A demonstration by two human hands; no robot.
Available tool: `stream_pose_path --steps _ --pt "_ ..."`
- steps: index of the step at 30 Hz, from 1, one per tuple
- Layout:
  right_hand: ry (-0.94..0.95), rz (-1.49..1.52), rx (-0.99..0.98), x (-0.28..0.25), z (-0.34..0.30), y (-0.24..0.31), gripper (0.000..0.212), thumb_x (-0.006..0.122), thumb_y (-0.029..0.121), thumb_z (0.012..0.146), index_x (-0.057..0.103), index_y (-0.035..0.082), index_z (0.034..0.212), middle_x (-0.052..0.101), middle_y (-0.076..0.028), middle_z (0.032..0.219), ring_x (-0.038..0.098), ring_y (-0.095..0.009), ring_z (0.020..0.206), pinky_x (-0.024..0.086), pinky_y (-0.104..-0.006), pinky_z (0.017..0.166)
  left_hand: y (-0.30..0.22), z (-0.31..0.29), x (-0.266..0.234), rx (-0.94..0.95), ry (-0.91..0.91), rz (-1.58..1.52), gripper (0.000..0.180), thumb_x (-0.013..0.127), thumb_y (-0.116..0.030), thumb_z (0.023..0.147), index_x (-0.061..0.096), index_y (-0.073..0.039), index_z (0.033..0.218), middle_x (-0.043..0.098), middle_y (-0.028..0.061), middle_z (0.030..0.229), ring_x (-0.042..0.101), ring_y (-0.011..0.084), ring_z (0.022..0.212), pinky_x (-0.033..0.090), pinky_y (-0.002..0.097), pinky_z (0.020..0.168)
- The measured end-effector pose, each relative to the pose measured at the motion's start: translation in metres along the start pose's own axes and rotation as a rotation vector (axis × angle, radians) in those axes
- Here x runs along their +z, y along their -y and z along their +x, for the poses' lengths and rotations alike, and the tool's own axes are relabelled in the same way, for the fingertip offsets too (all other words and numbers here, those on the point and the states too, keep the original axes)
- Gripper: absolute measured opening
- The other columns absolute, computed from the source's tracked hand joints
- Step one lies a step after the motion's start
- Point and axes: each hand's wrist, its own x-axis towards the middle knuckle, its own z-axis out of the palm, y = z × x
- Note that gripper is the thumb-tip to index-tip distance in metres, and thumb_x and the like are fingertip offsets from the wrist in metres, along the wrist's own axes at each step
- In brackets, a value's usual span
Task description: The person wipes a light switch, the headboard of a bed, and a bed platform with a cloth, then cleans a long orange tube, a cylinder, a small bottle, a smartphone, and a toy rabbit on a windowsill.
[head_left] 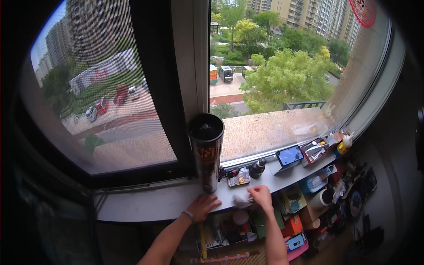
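Note:
A tall dark cylinder point(206, 154) with an open round top stands upright on the white windowsill point(145, 205). My left hand point(204, 207) lies flat on the sill close to its base, fingers stretched out. Whether the fingertips touch the cylinder I cannot tell. To the right, my right hand point(260, 196) is closed in a pinch on a greyish-white cloth point(242, 202), blurred and resting against the sill's front edge. Just behind the cloth sits a small box with colourful contents point(240, 177). Beside that box stands a dark bottle point(258, 168).
Farther right on the sill are a propped-up tablet point(289, 156) and a box of small items point(316, 149). Below the sill, crowded shelves hold a white canister point(321, 198) and a phone point(296, 241). The window is open behind the sill; a screen point(106, 88) covers its left part.

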Motion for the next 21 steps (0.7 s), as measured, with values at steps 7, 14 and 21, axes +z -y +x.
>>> stream_pose_path --steps 7,14,21 --pt "-0.001 0.250 0.051 0.035 0.013 -0.003 0.025 0.066 0.024 0.085 0.069 -0.001 0.083 0.067 -0.005 0.063 0.056 -0.008 0.054 0.043 -0.0249 0.053 -0.003 0.005 0.000 0.000 0.025 0.003 0.066 0.057 -0.002 0.075 0.043 -0.024 0.136 0.040 0.0061 0.138 0.040 0.0304 0.127 0.030 0.0451 0.108" --pt "-0.304 0.231 0.015 0.004 -0.007 -0.012 0.023 0.068 0.023 0.083 0.067 0.001 0.089 0.069 -0.009 0.067 0.065 -0.014 0.060 0.049 -0.0291 0.058 0.002 -0.001 0.002 -0.014 0.057 -0.005 0.069 0.061 -0.003 0.073 0.043 -0.023 0.136 0.039 0.0074 0.140 0.038 0.0311 0.129 0.029 0.0452 0.109" --pt "-0.733 0.062 -0.102 -0.074 0.004 0.027 0.050 0.070 0.021 0.083 0.047 0.008 0.126 0.066 -0.013 0.071 0.065 -0.029 0.068 0.047 -0.0423 0.065 0.001 0.001 -0.001 -0.018 0.055 -0.020 0.068 0.062 -0.002 0.072 0.044 -0.022 0.135 0.039 0.0079 0.140 0.038 0.0316 0.129 0.029 0.0450 0.110"
